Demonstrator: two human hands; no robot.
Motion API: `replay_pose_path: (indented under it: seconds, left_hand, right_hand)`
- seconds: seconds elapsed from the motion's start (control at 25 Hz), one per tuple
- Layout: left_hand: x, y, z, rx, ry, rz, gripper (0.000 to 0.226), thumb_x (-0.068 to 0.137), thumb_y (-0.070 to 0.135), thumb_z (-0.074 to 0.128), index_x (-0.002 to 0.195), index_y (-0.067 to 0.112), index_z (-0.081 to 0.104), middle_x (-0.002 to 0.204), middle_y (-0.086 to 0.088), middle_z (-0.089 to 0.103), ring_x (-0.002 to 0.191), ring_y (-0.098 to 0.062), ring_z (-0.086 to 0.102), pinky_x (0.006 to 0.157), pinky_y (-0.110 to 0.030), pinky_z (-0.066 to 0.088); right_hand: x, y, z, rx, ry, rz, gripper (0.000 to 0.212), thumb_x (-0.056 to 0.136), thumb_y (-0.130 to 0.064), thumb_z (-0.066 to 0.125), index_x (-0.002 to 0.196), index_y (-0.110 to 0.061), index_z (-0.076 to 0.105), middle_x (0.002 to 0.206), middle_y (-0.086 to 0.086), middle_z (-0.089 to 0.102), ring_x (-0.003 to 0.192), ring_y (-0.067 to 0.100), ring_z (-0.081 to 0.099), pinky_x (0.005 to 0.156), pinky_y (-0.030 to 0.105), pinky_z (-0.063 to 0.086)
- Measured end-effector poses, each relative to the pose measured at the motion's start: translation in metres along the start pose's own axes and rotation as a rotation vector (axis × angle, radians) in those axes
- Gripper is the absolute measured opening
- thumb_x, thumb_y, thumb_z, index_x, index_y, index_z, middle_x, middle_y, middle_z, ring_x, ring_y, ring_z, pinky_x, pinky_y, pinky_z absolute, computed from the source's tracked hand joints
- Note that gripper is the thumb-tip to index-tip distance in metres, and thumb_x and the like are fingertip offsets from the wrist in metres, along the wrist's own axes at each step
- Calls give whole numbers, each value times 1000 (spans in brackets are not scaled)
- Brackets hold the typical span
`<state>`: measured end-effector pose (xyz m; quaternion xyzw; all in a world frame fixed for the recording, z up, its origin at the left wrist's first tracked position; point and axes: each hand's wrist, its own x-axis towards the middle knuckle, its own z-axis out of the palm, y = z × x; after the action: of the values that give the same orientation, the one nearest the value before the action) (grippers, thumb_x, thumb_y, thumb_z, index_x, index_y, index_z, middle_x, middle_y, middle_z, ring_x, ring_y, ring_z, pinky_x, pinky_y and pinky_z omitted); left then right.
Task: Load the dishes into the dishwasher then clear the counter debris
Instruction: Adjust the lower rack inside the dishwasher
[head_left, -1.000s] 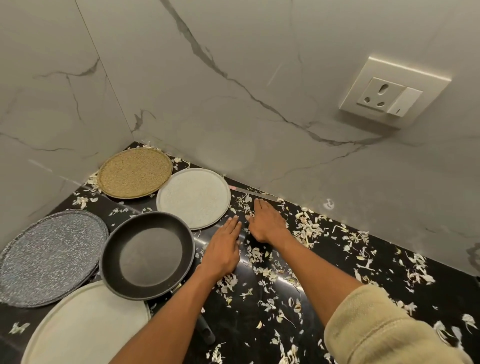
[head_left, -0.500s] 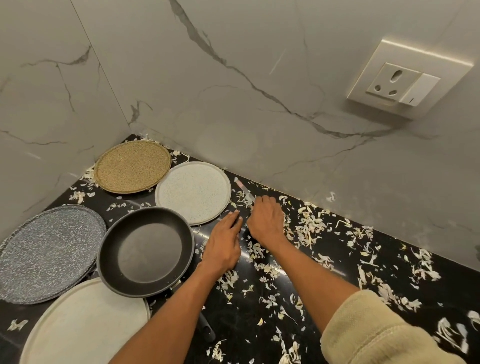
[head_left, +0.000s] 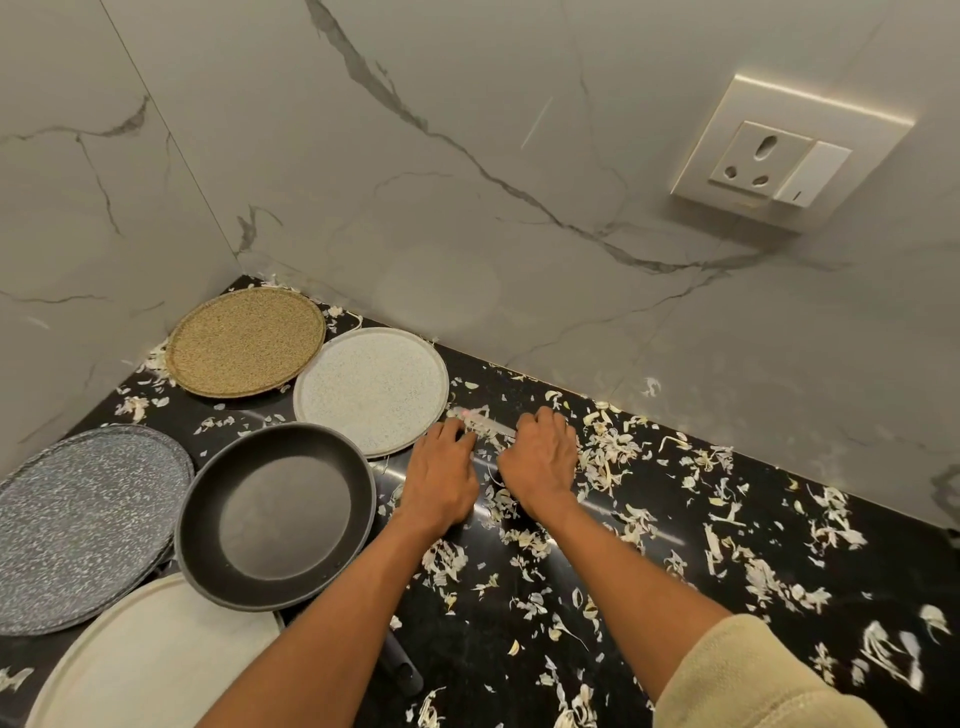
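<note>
Head view shows us both hands, left hand (head_left: 441, 480) and right hand (head_left: 543, 460), fingers curled, raking pale peel debris (head_left: 608, 452) on the black tabletop (head_left: 675, 649), plates (head_left: 371, 389) and pan (head_left: 275, 514) left, marble walls (head_left: 467, 182) behind.

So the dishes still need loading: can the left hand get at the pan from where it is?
Probably yes. The left hand lies on the counter just right of the pan, with only scattered peels between them. The pan sits open on top, overlapping the cream plate.
</note>
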<state>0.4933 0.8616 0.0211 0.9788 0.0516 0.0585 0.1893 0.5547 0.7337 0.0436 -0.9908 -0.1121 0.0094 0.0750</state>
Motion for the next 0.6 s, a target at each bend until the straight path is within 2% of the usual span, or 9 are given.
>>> replay_pose_path:
  seconds: [0.12,0.2,0.44,0.6]
  left_hand:
    - [16,5,-8,8,-16,13,27,84,10,54,110,8,63,116,-7,54,100,-21,50,82,-34,45]
    - [25,7,-12,27,-12,5,29,83,9,54,110,8,62,115,-8,53,99,-22,49,79,-36,47]
    - [40,7,-5,145,-88,95,38,86,11,57,124,13,60,119,-5,53,107,-22,49,86,-34,44]
    - [47,9,-4,170,-66,113,31,87,9,57,117,15,62,113,-4,55,104,-22,49,86,-33,41]
  right_hand:
    - [1,1,5,25,7,14,26,90,-17,58,116,-17,57,112,2,50,101,17,43,90,34,43]
    - [4,5,4,30,-20,8,22,90,-19,63,111,-20,57,109,0,46,99,16,40,87,33,43]
    - [9,15,2,4,-97,-84,22,88,-21,67,108,-20,57,115,1,45,103,18,40,90,33,40]
    - [7,24,2,104,-80,-100,26,95,-29,63,119,-22,55,117,-1,52,107,17,46,93,33,37]
